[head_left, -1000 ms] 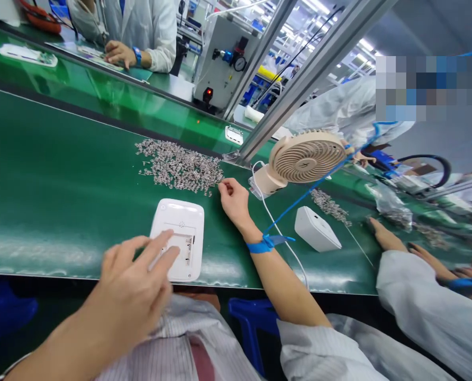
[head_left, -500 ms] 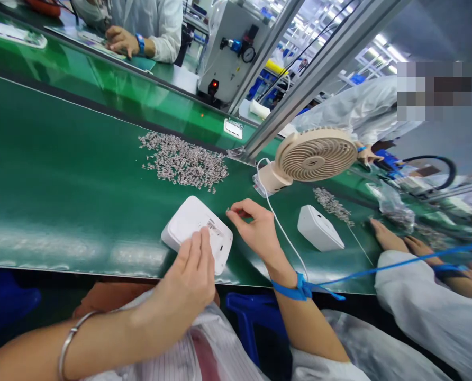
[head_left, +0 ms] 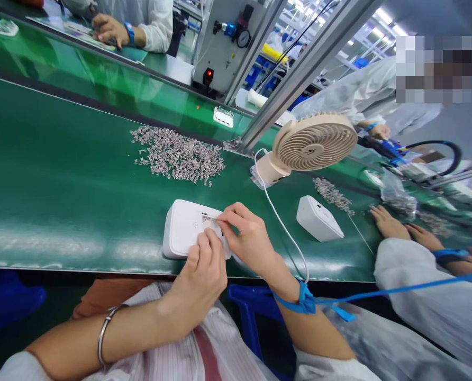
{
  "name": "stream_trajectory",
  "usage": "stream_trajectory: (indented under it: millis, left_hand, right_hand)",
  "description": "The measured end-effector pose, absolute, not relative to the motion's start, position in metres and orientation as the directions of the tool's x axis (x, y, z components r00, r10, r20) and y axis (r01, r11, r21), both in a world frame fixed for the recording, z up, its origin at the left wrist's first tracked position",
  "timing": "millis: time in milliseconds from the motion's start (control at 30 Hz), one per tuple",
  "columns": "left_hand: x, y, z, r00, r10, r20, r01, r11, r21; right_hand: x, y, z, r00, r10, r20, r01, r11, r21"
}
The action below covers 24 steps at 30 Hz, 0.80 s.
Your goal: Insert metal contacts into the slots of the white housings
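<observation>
Fingertips of my left hand rest bent, unclenched, on the white device, presumably steadying it on the green bench near my edge. My right hand's thumb and forefinger meet over its recess; I can't tell whether they grip anything. Small metal parts lie heaped beyond, probably for easy reach.

One head-worn camera looks forward and down from the wearer's brow, close above the left hand and right hand, facing across the green bench, the metal post slanting in view.
</observation>
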<state>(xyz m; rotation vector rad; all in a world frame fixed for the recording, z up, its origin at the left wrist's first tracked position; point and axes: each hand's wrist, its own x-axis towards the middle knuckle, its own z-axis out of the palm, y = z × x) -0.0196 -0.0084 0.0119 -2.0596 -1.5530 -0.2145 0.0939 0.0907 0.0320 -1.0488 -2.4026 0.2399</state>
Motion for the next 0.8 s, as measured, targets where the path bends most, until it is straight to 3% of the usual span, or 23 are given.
stream_trajectory:
  millis: [133,267,400,600,800]
  left_hand:
    - [-0.021,-0.007,0.013,0.335,0.827,0.451,0.931,-0.216,-0.296]
    - [-0.022,-0.004,0.015,0.347,0.834,0.428,0.924,-0.227,-0.307]
    - [-0.021,-0.001,0.016,0.341,0.845,0.412,0.919,-0.208,-0.334]
    - [-0.017,0.001,0.015,0.324,0.851,0.412,0.919,-0.181,-0.350]
    - [-0.014,0.000,0.009,0.303,0.843,0.444,0.929,-0.158,-0.335]
  right_hand:
    - [0.091,0.090,0.027,-0.588,0.703,0.401,0.655,0.704,-0.273]
    - [0.090,0.092,0.027,-0.570,0.705,0.422,0.658,0.699,-0.279]
    - [0.091,0.094,0.027,-0.536,0.729,0.425,0.639,0.680,-0.359]
    - [0.099,0.083,0.020,-0.434,0.780,0.451,0.520,0.626,-0.581]
    - [0.101,0.074,0.009,-0.426,0.741,0.520,0.456,0.672,-0.584]
